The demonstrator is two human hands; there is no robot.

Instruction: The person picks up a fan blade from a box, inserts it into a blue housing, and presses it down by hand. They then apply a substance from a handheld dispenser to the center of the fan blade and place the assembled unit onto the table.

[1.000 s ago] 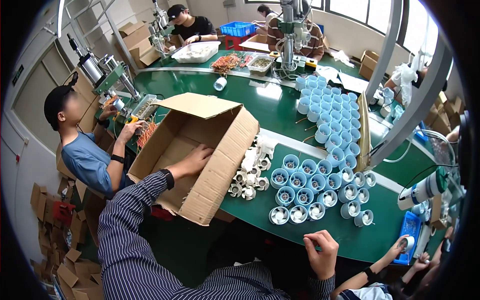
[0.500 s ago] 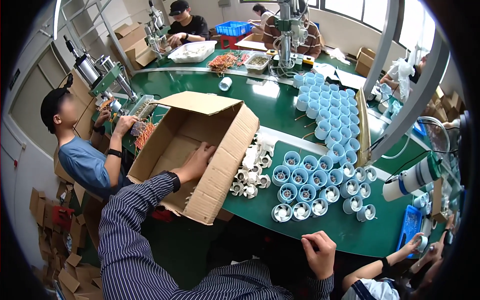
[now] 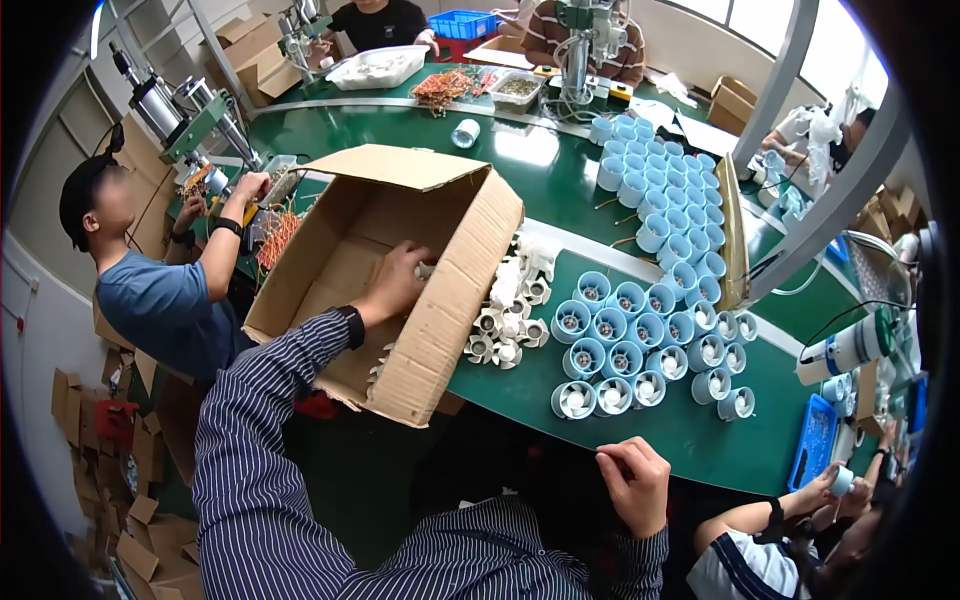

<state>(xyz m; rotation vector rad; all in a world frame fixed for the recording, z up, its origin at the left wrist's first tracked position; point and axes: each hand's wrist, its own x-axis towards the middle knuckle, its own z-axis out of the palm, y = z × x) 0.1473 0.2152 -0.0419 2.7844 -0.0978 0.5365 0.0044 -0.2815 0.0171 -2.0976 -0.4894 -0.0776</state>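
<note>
Head view shows us a brown corrugated-cardboard box (image 3: 453, 310) just left of a cluster of white moulded-plastic fan wheels (image 3: 508, 325), its mouth facing up and toward us at a slant. We see a creased flap folded out along its far rim, a pale, plain inside, and a ragged, torn lower edge; the near corner hangs over the edge of the glossy green worktop (image 3: 680, 430), and what bears the box underneath is hidden. Our left hand (image 3: 395, 285), in a navy white-striped sleeve (image 3: 280, 375) with a black band at the wrist, reaches inside, close to the right wall. Its grip is partly closed, the fingers bent, and a bit of white shows by the fingertips; we cannot tell whether they have hold of it. A few more whitish pieces peek out low inside the box. Our right hand (image 3: 638, 487) is at the worktop's near edge, its grip curled closed with nothing showing in it. Outside the box, the fan wheels lie heaped and overlapping, each with curved blades round a hub, some showing a dark, hollow centre. Just right of them we see light-blue round plastic cups (image 3: 610, 325) in uneven rows: several hold bare motor parts with reddish-brown centres, while the nearest carry white fan wheels seated within their rims. Behind these, a denser block of matching light-blue cups (image 3: 665, 195) runs back alongside a cardboard strip (image 3: 734, 235).
</note>
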